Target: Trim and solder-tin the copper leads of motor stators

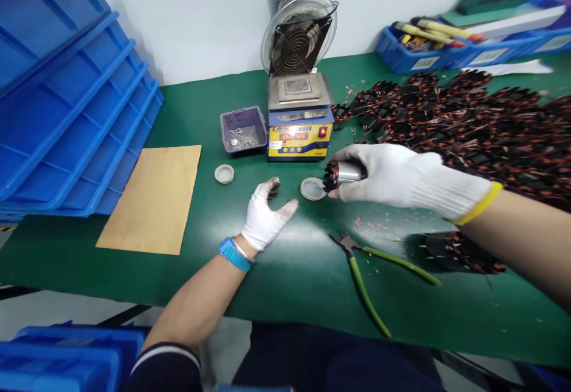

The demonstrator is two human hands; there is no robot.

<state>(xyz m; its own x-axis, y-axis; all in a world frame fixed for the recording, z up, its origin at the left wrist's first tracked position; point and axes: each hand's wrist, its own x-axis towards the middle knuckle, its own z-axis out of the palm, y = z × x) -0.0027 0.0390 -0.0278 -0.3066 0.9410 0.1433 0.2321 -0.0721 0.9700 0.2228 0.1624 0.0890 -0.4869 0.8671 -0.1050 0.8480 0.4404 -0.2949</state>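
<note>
On the green table point(289, 273), 1 pair of pliers point(348, 243) lies with handles apart. The right hand point(388, 172) is clamped on 1 coil part point(349, 172); the left hand point(263, 219) is spread, holding nothing that I can see. The coil part is just beside 1 white dish point(307, 190). To work well, I think one should press its smooth metal, never its wound end point(331, 176).

Your right hand point(388, 172) wears white knit edged yellow; your left hand point(263, 219), white with black-smudged fingertips point(273, 185). Your cylindrical metal part point(350, 172) shows silver, black and copper-red; your flat tabletop point(303, 273), plain green.
</note>
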